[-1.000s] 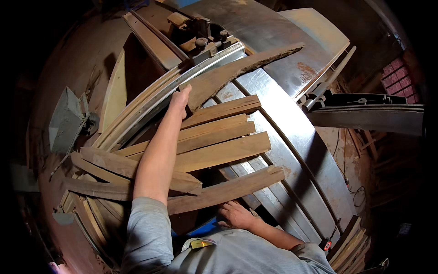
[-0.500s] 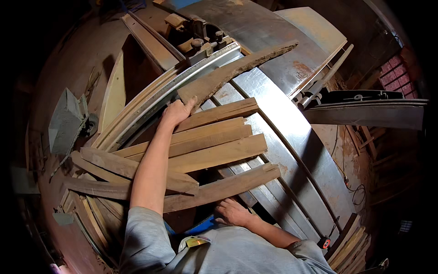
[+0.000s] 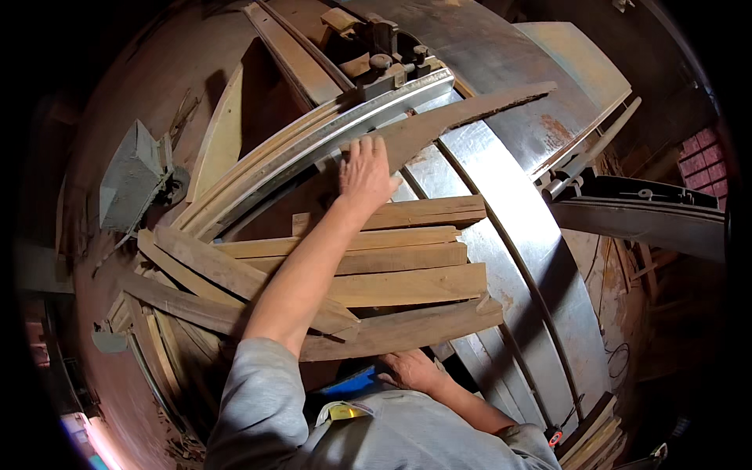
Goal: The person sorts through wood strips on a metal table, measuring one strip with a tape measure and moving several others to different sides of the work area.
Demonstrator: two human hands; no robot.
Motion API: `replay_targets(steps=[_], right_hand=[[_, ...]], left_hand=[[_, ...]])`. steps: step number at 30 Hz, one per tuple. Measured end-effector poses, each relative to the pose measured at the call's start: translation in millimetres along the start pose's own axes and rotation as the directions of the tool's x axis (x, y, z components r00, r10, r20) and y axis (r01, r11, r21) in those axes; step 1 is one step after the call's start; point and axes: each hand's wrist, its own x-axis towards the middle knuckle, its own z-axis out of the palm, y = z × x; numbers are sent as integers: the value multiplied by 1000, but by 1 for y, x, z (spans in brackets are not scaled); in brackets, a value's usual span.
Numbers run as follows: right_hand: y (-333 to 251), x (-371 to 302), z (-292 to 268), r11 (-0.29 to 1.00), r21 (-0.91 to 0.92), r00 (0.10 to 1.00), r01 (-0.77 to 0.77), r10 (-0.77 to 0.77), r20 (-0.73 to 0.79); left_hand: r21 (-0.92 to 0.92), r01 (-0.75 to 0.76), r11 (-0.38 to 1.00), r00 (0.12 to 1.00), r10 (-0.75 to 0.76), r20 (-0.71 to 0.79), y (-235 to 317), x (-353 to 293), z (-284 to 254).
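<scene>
A long, rough-edged wooden board (image 3: 446, 116) lies slantwise over the metal table, narrowing toward its far right tip. My left hand (image 3: 366, 174) rests on its near end, fingers stretched flat over the wood and not wrapped round it. Under my left forearm, several sawn wooden planks (image 3: 415, 285) lie side by side. Close to my body, my right hand (image 3: 411, 368) is low by the table's near edge, beside something blue (image 3: 350, 383). Shadow hides its fingertips, so I cannot see whether it holds anything.
The slotted metal table (image 3: 501, 164) curves across the middle. A metal fence rail (image 3: 376, 110) with clamp knobs (image 3: 381, 61) borders its far left. More timber (image 3: 168, 345) is stacked at lower left. A grey wheeled bin (image 3: 133, 178) stands on the floor at left.
My left hand has gone from gripping the board's end, thumb on top, to lying flat over it. The board has turned slightly. My view has shifted too.
</scene>
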Motion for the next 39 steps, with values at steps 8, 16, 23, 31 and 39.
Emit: replay_targets(steps=[8,16,23,31,39], right_hand=[[-6,2,-8,998,34,998,-58,57,23],[3,-1,5,995,37,993,-88,85,84],[2,0,4,995,68,997,-72,69,47],[3,1,9,992,115,999,-46,48,-13],[3,0,7,989,132,998,-60,60,8]], left_hand=[[80,-21,997,999,23,-28,19,57,53],[47,-103,994,976,110,-189,-1,66,58],[29,-99,995,977,103,-185,-4,64,58],[21,-104,994,958,106,-266,-10,65,62],[15,-34,999,978,36,-206,-9,77,66]])
